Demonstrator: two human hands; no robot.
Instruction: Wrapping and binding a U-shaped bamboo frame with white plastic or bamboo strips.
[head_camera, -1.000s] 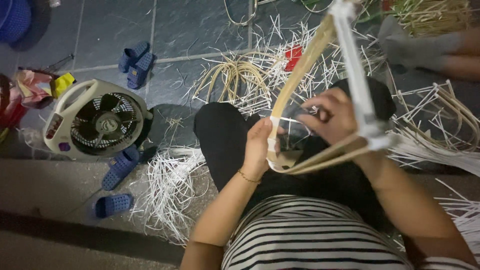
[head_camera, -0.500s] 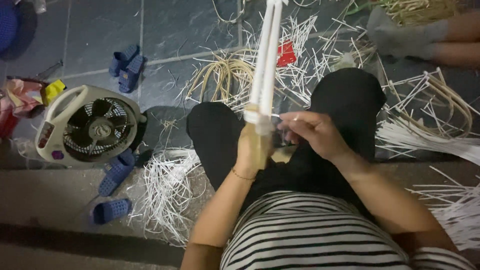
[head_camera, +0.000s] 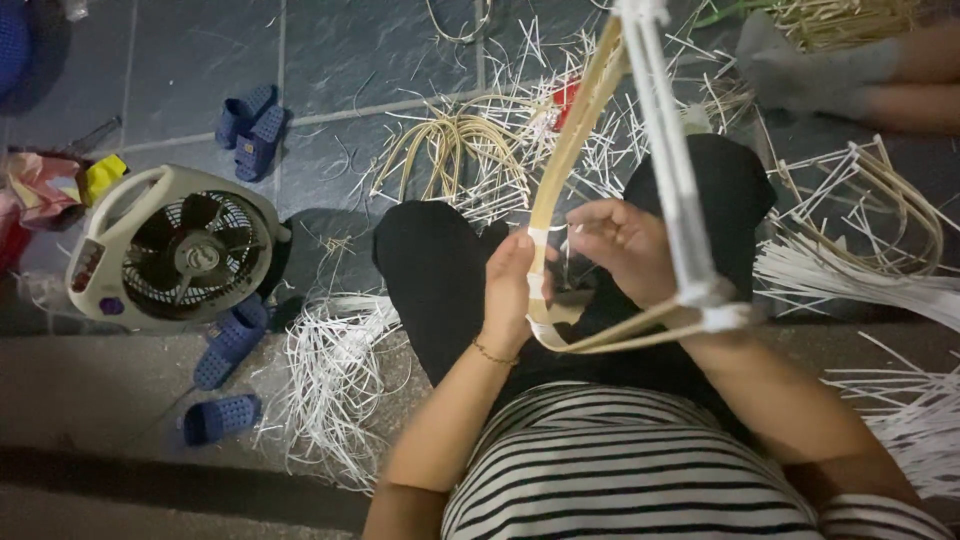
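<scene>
A bent frame of pale yellow cane strips bound with white strapping (head_camera: 640, 180) is being held upright over the lap of a person seated on the floor in black trousers and a black-and-white striped top. The left hand (head_camera: 512, 285) is being closed around the yellow side of the frame, its fingers (head_camera: 522, 250) wrapped over the strip just beside a white binding. The right hand (head_camera: 628, 248) is being kept inside the loop of the frame, its fingers curled and pinched near the same binding; what is being pinched there cannot be told. The frame's white side is being rested against the right wrist, and its lower corner is lying by the right forearm.

A white electric floor fan (head_camera: 175, 248) is lying on the dark tiled floor at the left, with 4 blue perforated plastic slippers (head_camera: 232, 340) scattered near it. Loose white plastic strips (head_camera: 330, 385) are piled beside the left knee, and a coil of yellow cane (head_camera: 452, 150) is lying beyond the knees.
</scene>
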